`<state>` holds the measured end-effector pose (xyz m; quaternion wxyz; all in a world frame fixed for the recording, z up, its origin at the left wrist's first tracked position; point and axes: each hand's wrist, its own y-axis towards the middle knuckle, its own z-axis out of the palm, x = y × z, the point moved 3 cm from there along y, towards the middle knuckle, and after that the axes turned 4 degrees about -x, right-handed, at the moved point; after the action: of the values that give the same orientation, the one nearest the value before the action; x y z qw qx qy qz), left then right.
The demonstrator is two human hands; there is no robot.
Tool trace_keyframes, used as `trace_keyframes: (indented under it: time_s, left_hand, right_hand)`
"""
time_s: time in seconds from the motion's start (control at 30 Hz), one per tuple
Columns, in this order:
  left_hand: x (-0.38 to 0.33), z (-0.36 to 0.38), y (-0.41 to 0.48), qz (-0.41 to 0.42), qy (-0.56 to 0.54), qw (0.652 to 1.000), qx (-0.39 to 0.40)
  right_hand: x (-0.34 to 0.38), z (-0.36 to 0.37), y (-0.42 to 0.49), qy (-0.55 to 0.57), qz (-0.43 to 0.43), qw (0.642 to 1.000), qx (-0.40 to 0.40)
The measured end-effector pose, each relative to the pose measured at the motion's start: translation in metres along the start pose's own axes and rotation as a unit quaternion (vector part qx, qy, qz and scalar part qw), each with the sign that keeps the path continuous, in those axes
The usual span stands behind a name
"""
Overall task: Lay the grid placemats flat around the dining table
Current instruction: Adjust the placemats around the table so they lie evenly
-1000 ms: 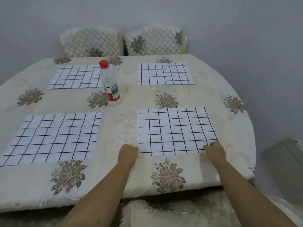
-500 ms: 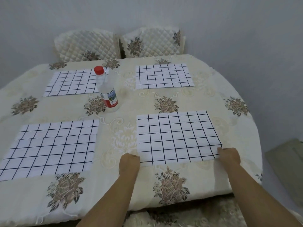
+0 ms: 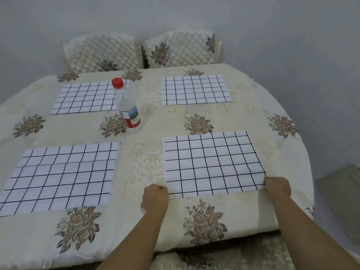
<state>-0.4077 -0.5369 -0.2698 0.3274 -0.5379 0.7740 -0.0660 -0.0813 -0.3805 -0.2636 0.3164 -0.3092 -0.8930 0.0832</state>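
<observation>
I see my left hand (image 3: 154, 195) and my right hand (image 3: 277, 187) set well apart, each with its fingers curled and pinching one near corner of the lower-right placemat (image 3: 212, 164): the left on the corner toward the frame's centre, the right on the corner toward the right edge. That placemat lies spread on the tabletop (image 3: 155, 117), white with a dark grid; its lines waver slightly near my right hand. Three more mats lie flat on the flowered cream cloth: the lower-left placemat (image 3: 60, 176) at the left of the frame, the upper-left placemat (image 3: 85, 98) and the upper-right placemat (image 3: 194, 90) further up. A clear plastic bottle (image 3: 127, 110) with a red cap and a red-banded label stands upright between the two left mats; its upper part overlaps the right edge of the upper-left placemat in my view. Beyond the top edge of the tabletop two quilted chair backs (image 3: 101, 51) stand side by side against the grey wall.
</observation>
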Motion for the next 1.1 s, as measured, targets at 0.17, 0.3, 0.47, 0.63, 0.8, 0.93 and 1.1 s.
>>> trace_keyframes:
  time_s: [0.17, 0.3, 0.47, 0.63, 0.8, 0.93, 1.1]
  left_hand:
    - [0.000, 0.000, 0.000, 0.002, 0.007, 1.000, -0.006]
    - [0.000, -0.001, -0.002, 0.010, 0.015, 1.000, -0.015]
    - [-0.001, -0.003, -0.004, 0.021, 0.009, 1.000, -0.018]
    - [-0.018, -0.002, -0.019, 0.162, 0.001, 0.979, -0.120]
    - [-0.047, 0.036, -0.032, 0.521, 0.090, 0.839, -0.130]
    - [-0.058, 0.059, -0.028, 0.532, 0.209, 0.821, 0.005]
    - [-0.024, 0.065, -0.006, 0.510, 0.261, 0.819, -0.015]
  right_hand:
    - [0.000, -0.003, -0.002, -0.003, 0.005, 1.000, -0.021]
    - [-0.002, -0.004, -0.003, 0.003, 0.008, 1.000, -0.023]
    - [0.000, -0.004, -0.013, 0.059, -0.007, 0.995, -0.082]
    - [0.031, 0.028, -0.055, -0.002, -0.265, 0.953, -0.145]
    - [0.060, 0.093, -0.114, -0.093, -0.459, 0.883, -0.020]
    - [0.054, 0.121, -0.119, -0.173, -0.476, 0.860, 0.062]
    - [0.020, 0.097, -0.071, -0.225, -0.443, 0.867, 0.039]
